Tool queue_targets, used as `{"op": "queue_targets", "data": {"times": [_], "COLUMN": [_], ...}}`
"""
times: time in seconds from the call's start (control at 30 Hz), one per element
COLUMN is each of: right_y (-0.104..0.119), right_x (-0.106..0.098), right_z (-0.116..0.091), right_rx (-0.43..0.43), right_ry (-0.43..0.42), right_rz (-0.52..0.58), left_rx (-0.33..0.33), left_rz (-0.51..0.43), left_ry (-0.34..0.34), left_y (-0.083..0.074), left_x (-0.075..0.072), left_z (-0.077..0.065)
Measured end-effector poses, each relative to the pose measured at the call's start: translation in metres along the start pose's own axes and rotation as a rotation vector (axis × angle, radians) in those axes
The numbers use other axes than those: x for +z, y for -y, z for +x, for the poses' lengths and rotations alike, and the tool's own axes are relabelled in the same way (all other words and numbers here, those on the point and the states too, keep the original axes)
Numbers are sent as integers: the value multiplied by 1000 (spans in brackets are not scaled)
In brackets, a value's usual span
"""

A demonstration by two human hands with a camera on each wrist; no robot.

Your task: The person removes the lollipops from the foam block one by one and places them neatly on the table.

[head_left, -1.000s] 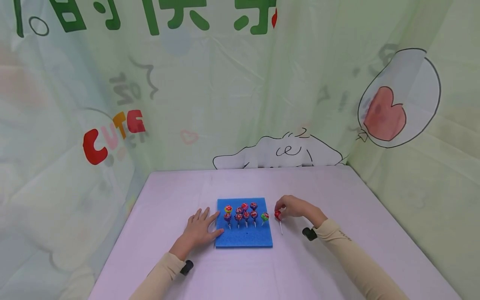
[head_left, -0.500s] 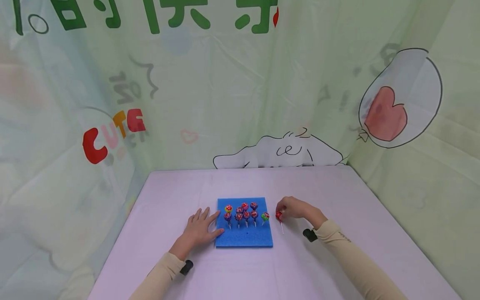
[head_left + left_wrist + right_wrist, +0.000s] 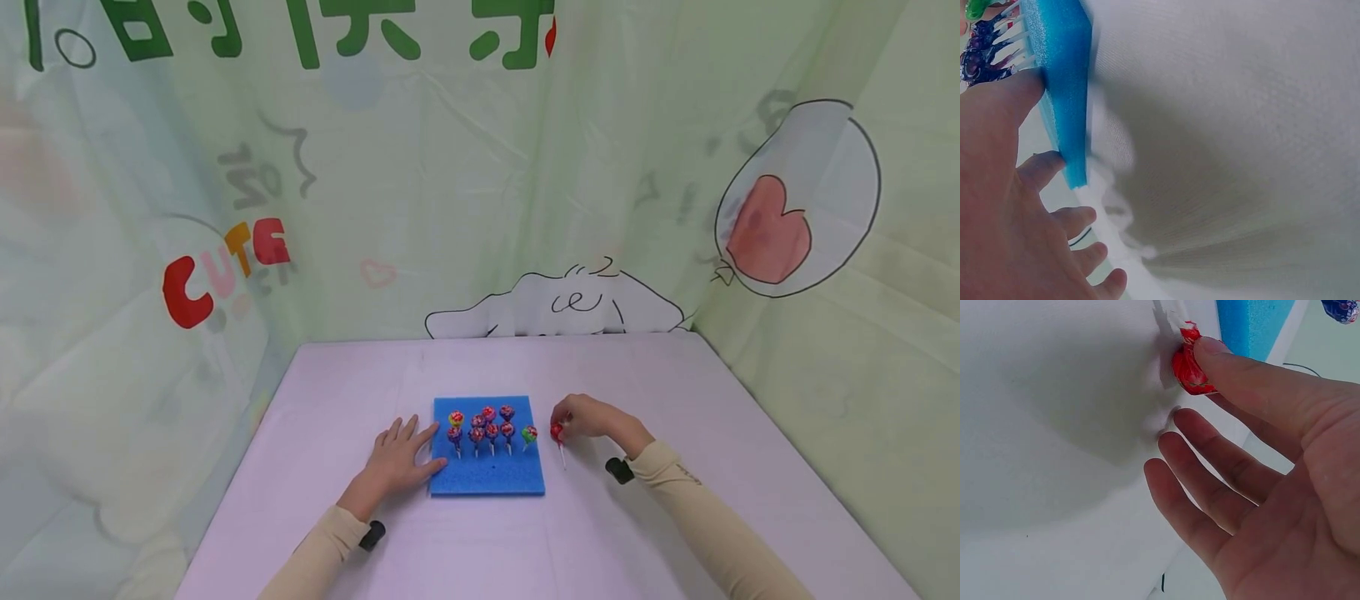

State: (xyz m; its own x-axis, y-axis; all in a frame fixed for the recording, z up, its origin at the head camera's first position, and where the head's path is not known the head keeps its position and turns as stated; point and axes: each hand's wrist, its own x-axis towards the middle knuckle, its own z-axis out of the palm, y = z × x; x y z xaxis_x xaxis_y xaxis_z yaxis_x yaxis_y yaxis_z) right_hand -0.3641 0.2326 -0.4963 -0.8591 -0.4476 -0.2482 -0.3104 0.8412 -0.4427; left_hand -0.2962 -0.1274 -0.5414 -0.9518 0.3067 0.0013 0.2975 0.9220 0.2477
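Observation:
A blue foam board lies on the table with several wrapped lollipops stuck upright in rows. Most wrappers are purple or red, and a green lollipop leans near the right edge. The left hand has its fingers spread; thumb and index fingertip touch the board's left side, as the left wrist view shows. Just right of the board, the right hand pinches a red lollipop by its head between thumb and index finger. Its white stick points toward the person. The other right fingers extend loosely.
A pale lilac cloth covers the table. Printed curtains enclose it at the back and both sides. Each wrist carries a small black camera, such as the right one.
Almost nothing differs. The right hand, with the red lollipop, shifts by only a few pixels; the left hand stays in place on the board.

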Motion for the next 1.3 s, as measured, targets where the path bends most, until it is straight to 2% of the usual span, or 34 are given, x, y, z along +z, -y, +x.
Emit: {"op": "queue_targets", "data": {"times": [0.5,0.73,0.83,0.97,1.17,1.3], "right_y": [9,9,12,18,29,36], "right_x": [-8,-5,-3,1,10,18], "right_z": [-3,-1,-3,-8,-17,-29], "right_rx": [18,38,31,-21,-85,-156], "right_ry": [8,2,-20,-67,-172,-241], "right_rz": [16,37,66,79,-4,-49], "left_rx": [-5,-11,-12,-18,-23,-26], "left_rz": [14,12,9,0,5,-1], "left_ry": [-6,-8,-8,-3,0,1], "left_y": [2,2,1,0,1,1], "left_x": [3,4,4,3,4,5], "left_z": [2,2,2,3,3,4]}}
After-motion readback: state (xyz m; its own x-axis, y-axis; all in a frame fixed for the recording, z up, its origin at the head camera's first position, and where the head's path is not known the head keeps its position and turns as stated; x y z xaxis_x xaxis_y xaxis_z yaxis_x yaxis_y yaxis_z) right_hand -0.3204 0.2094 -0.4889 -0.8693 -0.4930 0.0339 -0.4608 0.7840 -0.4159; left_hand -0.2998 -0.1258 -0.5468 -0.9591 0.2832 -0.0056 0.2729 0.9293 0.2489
